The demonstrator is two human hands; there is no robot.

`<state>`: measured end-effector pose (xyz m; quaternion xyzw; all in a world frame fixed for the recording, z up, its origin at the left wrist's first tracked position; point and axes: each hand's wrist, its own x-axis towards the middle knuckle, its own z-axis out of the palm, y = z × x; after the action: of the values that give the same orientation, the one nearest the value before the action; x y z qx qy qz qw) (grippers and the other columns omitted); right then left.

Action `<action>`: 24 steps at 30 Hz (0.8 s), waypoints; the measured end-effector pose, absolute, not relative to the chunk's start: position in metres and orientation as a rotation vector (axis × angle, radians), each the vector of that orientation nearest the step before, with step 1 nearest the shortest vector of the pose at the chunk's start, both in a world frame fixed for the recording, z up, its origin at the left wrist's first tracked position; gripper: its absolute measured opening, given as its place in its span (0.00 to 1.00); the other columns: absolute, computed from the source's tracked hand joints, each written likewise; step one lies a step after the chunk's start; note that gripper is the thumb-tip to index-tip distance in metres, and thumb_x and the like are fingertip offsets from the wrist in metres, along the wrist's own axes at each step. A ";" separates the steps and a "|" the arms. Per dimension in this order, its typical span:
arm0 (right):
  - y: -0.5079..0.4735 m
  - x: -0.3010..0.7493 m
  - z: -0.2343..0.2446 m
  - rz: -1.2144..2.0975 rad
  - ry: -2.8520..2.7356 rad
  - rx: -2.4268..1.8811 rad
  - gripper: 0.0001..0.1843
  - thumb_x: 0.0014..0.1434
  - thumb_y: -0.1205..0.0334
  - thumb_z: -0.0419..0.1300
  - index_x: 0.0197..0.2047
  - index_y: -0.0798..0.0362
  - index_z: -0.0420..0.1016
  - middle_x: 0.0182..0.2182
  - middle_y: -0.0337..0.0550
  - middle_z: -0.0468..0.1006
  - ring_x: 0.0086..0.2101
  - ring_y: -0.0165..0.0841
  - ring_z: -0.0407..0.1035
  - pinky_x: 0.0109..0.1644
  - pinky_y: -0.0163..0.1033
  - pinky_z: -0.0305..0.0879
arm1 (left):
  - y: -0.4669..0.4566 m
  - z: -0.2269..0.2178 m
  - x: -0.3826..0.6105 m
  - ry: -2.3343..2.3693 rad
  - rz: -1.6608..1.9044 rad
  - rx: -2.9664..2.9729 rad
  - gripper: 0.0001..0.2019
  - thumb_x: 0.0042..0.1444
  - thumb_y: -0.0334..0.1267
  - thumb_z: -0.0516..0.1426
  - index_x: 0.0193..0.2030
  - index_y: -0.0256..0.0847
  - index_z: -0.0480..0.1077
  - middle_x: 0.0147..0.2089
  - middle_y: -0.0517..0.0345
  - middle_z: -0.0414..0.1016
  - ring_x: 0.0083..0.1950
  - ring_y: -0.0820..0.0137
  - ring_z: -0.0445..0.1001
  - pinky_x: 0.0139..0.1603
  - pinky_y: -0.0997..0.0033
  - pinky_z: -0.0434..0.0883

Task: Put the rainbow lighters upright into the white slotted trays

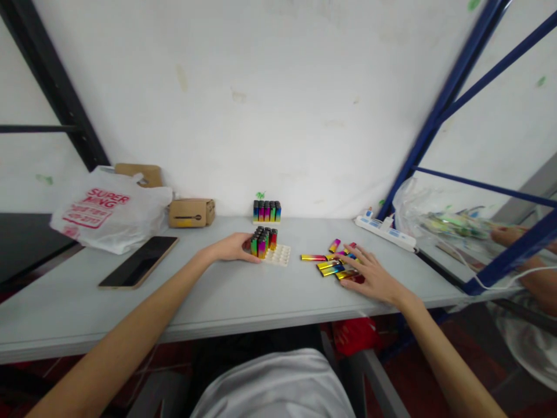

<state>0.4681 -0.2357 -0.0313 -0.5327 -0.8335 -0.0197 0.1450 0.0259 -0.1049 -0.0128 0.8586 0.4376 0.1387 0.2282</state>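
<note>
A white tray (282, 255) with round sockets lies mid-table, part filled with upright rainbow-coloured lighters (262, 240). My left hand (232, 248) rests against the tray's left side, fingers curled by the standing lighters. To the right lies a loose heap of the same lighters (328, 266) on their sides. My right hand (369, 276) lies over that heap with fingers spread, fingertips touching the lighters. A full tray of lighters (267, 211) stands at the back by the wall.
A dark phone (139, 262) lies at the left, behind it a white plastic bag (108, 212) and a small cardboard box (190, 212). A white power strip (385, 231) sits at the right by a blue frame (439, 116). Another person's arm (528, 244) shows far right.
</note>
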 end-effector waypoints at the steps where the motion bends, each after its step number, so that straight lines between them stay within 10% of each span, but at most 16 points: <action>1: -0.235 0.468 -0.038 -0.041 -2.409 -1.577 0.36 0.64 0.39 0.55 0.72 0.32 0.54 0.72 0.42 0.53 0.70 0.52 0.45 0.69 0.66 0.47 | -0.104 -0.013 0.026 1.200 0.384 2.363 0.35 0.39 0.64 0.66 0.48 0.39 0.74 0.38 0.57 0.75 0.38 0.62 0.70 0.35 0.70 0.63; 14: -0.155 0.446 -0.031 0.122 -2.242 -1.448 0.31 0.70 0.41 0.44 0.72 0.40 0.56 0.71 0.44 0.56 0.70 0.43 0.47 0.71 0.57 0.49 | -0.111 -0.008 0.028 1.216 0.388 2.387 0.35 0.40 0.65 0.65 0.47 0.39 0.74 0.37 0.56 0.75 0.37 0.62 0.70 0.34 0.69 0.64; 19: -0.141 0.477 -0.010 0.027 -1.900 -1.427 0.27 0.67 0.43 0.49 0.56 0.52 0.76 0.51 0.55 0.79 0.46 0.43 0.76 0.51 0.50 0.73 | -0.108 -0.010 0.028 1.212 0.413 2.367 0.36 0.39 0.64 0.66 0.47 0.38 0.74 0.37 0.55 0.76 0.36 0.61 0.71 0.34 0.69 0.63; 24: -0.143 0.481 -0.005 0.132 -2.084 -1.441 0.18 0.64 0.49 0.56 0.44 0.52 0.80 0.39 0.51 0.82 0.36 0.40 0.76 0.42 0.46 0.73 | -0.106 -0.012 0.028 1.228 0.395 2.366 0.36 0.37 0.64 0.66 0.47 0.39 0.74 0.37 0.55 0.76 0.38 0.60 0.72 0.35 0.69 0.64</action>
<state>0.4813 -0.1431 -0.0048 -0.5423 -0.7842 0.0495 0.2974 0.0278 -0.1064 -0.0118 0.8561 0.4445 0.1429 0.2216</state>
